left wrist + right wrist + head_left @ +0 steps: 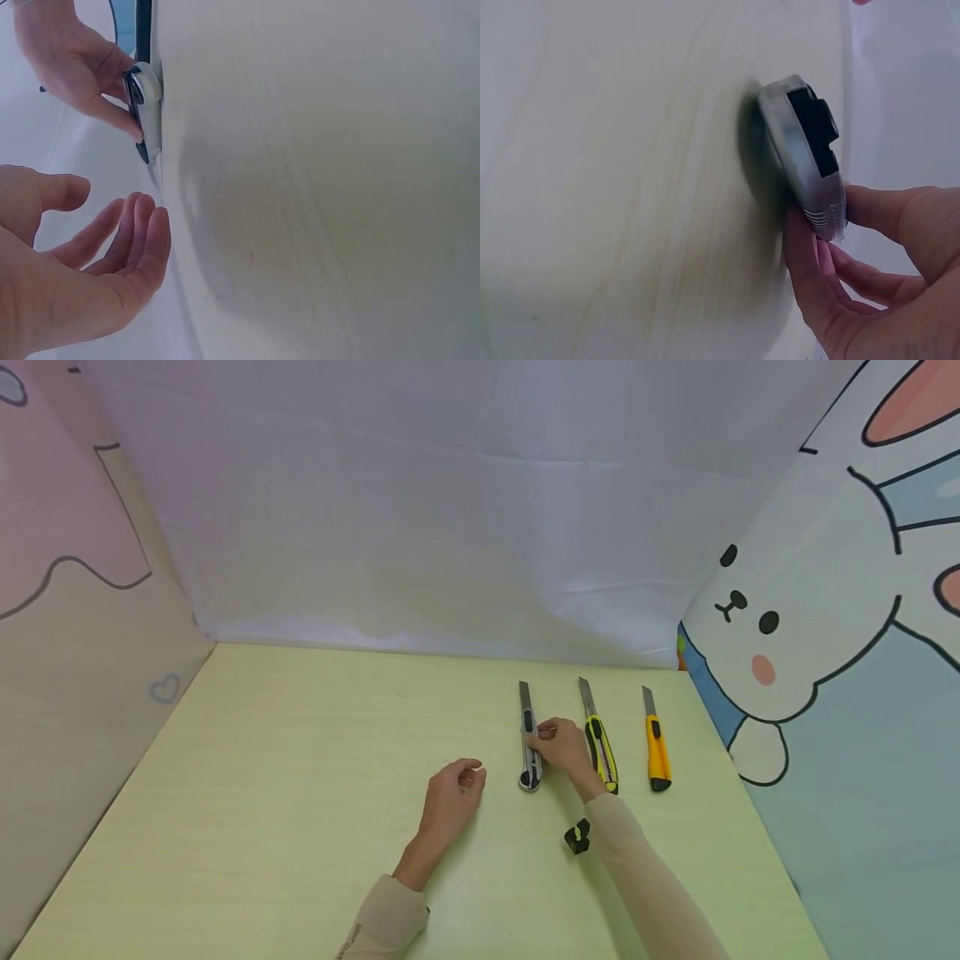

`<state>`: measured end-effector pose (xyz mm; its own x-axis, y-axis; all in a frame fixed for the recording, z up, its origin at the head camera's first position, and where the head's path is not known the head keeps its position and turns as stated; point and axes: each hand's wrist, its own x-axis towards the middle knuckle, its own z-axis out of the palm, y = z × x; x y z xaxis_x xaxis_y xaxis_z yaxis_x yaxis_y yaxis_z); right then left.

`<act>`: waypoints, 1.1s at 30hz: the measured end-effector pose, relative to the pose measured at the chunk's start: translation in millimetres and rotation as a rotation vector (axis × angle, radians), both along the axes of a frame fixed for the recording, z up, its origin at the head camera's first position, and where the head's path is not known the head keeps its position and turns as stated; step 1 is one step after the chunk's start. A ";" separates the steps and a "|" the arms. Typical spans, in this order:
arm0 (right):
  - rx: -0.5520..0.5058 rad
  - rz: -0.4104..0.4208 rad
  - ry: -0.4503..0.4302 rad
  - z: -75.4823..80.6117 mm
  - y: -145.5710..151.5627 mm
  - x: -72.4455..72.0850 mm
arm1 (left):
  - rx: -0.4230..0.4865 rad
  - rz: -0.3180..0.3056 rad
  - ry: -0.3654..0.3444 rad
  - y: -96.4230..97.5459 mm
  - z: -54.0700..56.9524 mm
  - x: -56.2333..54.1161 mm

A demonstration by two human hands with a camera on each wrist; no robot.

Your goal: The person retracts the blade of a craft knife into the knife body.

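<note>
My right hand (562,745) pinches a silver-and-black utility knife (530,768) from its right side, thumb and fingers around the middle of the handle. Its blade (524,695) is out and points to the back of the table. The right wrist view shows the rounded metal end of the knife (799,135) leaning just over the tabletop, with a shadow beside it. Left of the knife, my left hand (452,802) holds nothing; its fingers curve loosely, thumb apart from them in the left wrist view.
A yellow-green and black utility knife (601,750), blade out, lies partly behind my right wrist. Farther right lies an orange utility knife (657,752), also blade out. Beside my right sleeve sits a small black-and-green piece (577,837). Printed cloth (420,527) walls the pale table (300,760).
</note>
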<state>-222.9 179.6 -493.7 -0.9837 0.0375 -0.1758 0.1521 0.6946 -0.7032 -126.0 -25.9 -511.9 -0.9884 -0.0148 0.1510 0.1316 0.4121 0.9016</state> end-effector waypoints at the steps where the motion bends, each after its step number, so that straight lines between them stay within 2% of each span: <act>1: -0.010 0.000 -0.002 0.1 0.1 0.1 | 0.006 0.000 -0.002 0.1 0.0 -0.4; 10: -0.045 0.001 0.014 -2.9 1.3 1.6 | 0.086 -0.003 -0.059 2.3 -5.1 -4.4; 16: -0.036 0.017 0.029 1.8 -2.0 4.2 | 0.136 -0.005 -0.096 4.3 -5.3 -7.4; 25: -0.081 0.016 0.052 9.3 -7.8 11.7 | 0.346 -0.054 -0.225 8.0 -6.3 -10.7; 33: -0.175 0.030 0.082 18.7 -13.0 20.5 | 0.421 -0.060 -0.273 12.6 -3.4 -12.6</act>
